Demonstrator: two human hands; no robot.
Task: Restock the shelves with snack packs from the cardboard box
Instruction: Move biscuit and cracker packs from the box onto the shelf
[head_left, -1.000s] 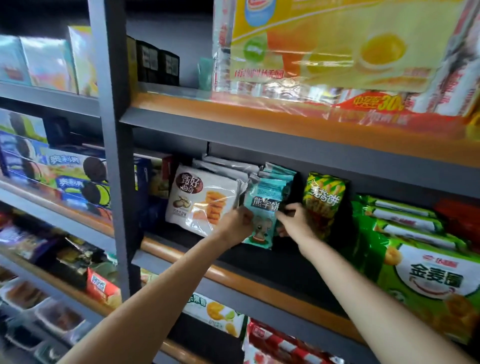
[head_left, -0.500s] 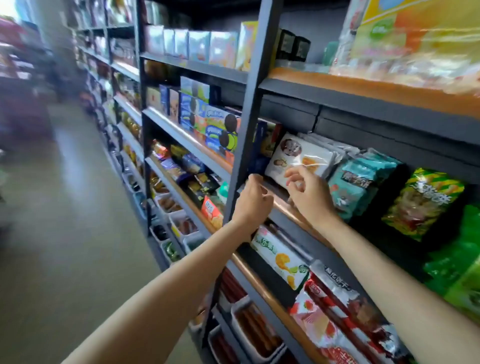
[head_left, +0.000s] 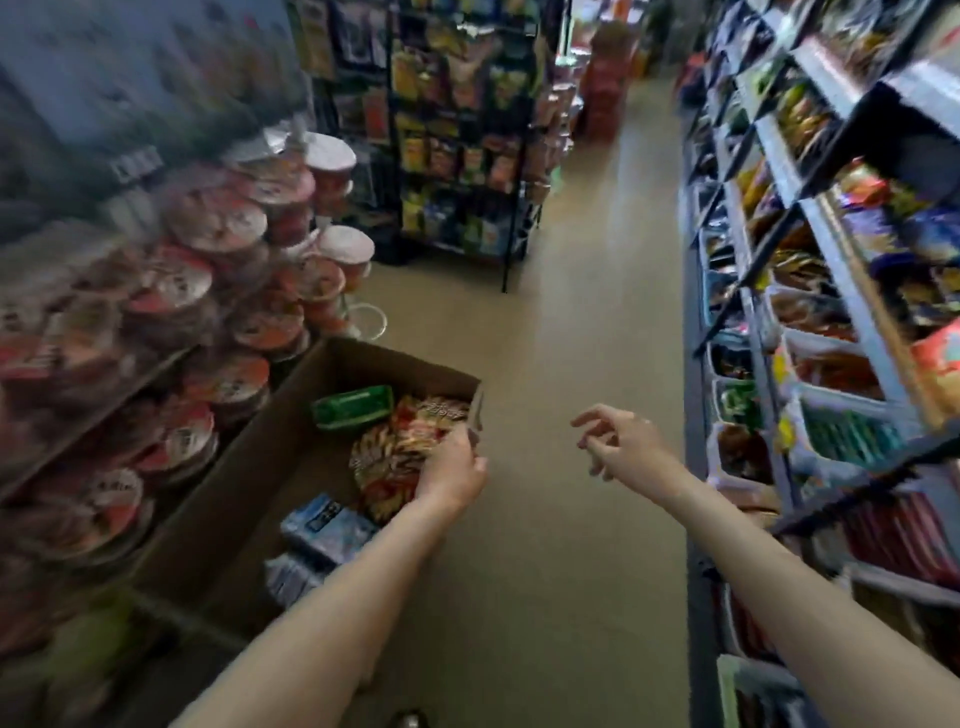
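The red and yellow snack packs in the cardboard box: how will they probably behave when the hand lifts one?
The red and yellow snack packs look like crinkled film bags, so one will probably flex and sag, not stay stiff. They seem puffy, so likely light for their size. The glossy film may slip, and the left hand already reaches among them in the cardboard box.

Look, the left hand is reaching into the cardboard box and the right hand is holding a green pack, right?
Not quite. The left hand does reach into the cardboard box, at the red and yellow snack packs. But the right hand holds nothing: the head view shows it over the floor, fingers loose. The green pack lies in the box.
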